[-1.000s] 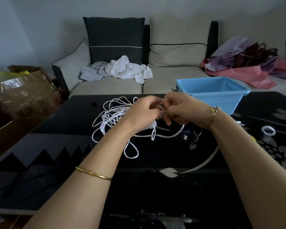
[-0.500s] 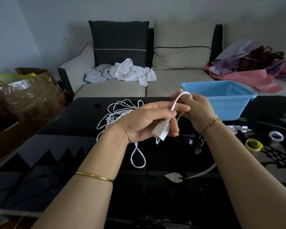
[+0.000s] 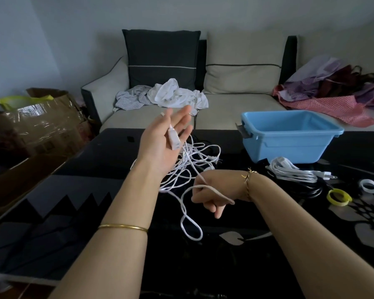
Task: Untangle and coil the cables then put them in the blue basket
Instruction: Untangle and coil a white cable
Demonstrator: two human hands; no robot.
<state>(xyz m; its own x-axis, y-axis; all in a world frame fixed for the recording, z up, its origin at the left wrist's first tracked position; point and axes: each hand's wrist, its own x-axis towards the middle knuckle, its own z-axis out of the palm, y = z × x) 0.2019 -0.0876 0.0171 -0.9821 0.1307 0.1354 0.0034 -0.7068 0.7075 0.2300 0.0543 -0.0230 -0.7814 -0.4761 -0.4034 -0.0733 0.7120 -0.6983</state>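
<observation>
My left hand [image 3: 160, 145] is raised palm up over the black table, fingers straight. The white socket end [image 3: 174, 141] of the white cable lies across its fingers. From there the cable runs down to my right hand [image 3: 212, 192], which grips it in a fist low over the table. The rest of that cable lies as a loose tangle [image 3: 194, 162] between my hands, with one loop [image 3: 191, 228] trailing toward me. The blue basket [image 3: 289, 145] stands at the back right and looks empty. In front of it sits a bundled white cable [image 3: 289, 171] with a plug.
A black cable [image 3: 311, 188] lies partly under the white bundle. A yellow ring [image 3: 338, 197] and a white ring [image 3: 369, 186] lie at the right. Behind the black glass table [image 3: 78, 201] are a sofa with clothes [image 3: 177, 96]; cardboard boxes [image 3: 35, 121] stand to the left.
My left hand has risen and opened flat with the socket end on it. My right hand has dropped toward the table, drawing the cable down in its fist.
</observation>
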